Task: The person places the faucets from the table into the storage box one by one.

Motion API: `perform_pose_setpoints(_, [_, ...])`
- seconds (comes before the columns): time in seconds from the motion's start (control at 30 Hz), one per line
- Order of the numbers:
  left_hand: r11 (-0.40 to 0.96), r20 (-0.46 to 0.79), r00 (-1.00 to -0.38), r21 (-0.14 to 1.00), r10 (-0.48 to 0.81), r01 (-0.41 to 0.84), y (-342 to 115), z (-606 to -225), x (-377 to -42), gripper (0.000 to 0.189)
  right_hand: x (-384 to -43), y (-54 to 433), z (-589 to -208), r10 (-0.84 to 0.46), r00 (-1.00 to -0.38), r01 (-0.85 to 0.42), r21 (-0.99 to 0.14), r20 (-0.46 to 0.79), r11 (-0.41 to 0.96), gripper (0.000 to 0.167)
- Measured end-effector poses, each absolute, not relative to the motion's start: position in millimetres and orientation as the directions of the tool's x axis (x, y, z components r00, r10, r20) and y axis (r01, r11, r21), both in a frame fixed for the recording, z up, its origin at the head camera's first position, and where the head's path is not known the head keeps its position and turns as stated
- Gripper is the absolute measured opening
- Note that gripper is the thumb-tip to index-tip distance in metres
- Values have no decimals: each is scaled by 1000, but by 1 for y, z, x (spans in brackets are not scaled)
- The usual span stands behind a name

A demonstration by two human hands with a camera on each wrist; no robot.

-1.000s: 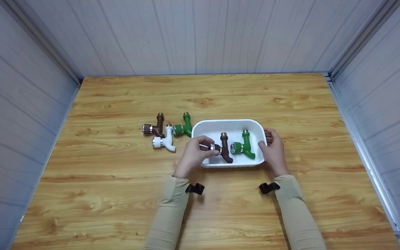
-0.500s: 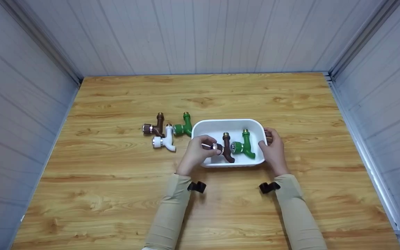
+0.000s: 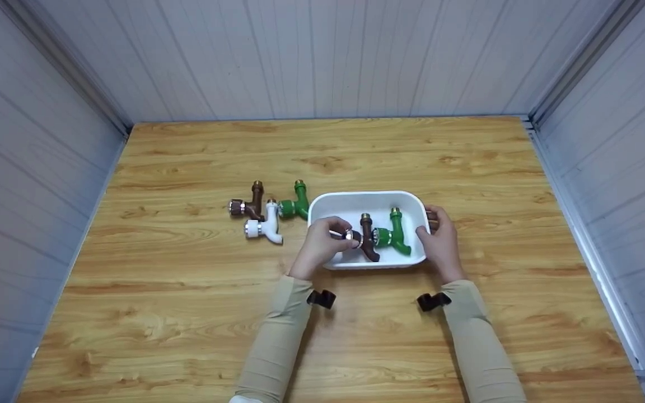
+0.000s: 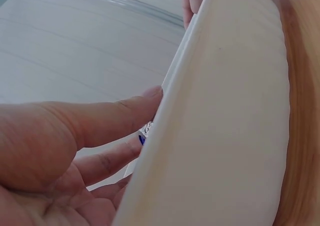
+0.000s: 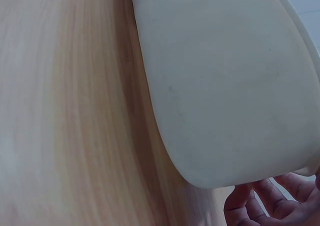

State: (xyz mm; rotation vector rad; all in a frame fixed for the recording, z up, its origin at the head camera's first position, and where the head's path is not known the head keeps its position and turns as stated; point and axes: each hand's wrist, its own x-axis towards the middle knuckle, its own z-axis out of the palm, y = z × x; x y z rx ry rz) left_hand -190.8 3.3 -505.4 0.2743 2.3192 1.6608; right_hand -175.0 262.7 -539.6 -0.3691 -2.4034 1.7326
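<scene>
A white plastic tub [image 3: 333, 207] sits on the wooden table with a brown tap [image 3: 367, 240] and a green tap [image 3: 397, 232] lying in it. My left hand [image 3: 320, 246] reaches over the tub's near left rim and pinches the brown tap by its knob. That knob is right beside the green tap's knob. In the left wrist view the tub's wall [image 4: 220, 110] hides most of the tap. My right hand [image 3: 440, 243] grips the tub's right end, thumb over the rim; in the right wrist view its fingers [image 5: 270, 198] curl under the edge.
Left of the tub lie another brown tap [image 3: 256, 201], a white tap [image 3: 270, 225] and another green tap [image 3: 302, 201], the last close against the tub's rim. Pale panel walls [image 3: 322, 61] stand behind the table and on both sides.
My left hand has shifted slightly right with the brown tap, bringing it up close to the green tap in the tub. My right hand stays on the tub's end.
</scene>
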Motion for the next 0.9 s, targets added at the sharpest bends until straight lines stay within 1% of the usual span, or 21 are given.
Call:
perform_pose_setpoints(0.17, [335,-131,-938,942,320,-17,5,-508,-192,29,-175,262,-539,287,-958,118,-946,-28,302,46])
perform_pose_setpoints(0.4, [357,-182,-925,932,333,-55,6,-508,-195,28,-175,263,-540,285,-958,93,-955,-9,281,46])
perform_pose_setpoints(0.63, [393,-213,-912,917,349,-63,7,-507,-197,27,-176,262,-540,288,-958,85,-956,-1,282,45])
perform_pose_setpoints(0.9, [390,-274,-904,911,327,-135,7,-502,-196,23,-175,262,-539,297,-954,113,-951,-24,287,44])
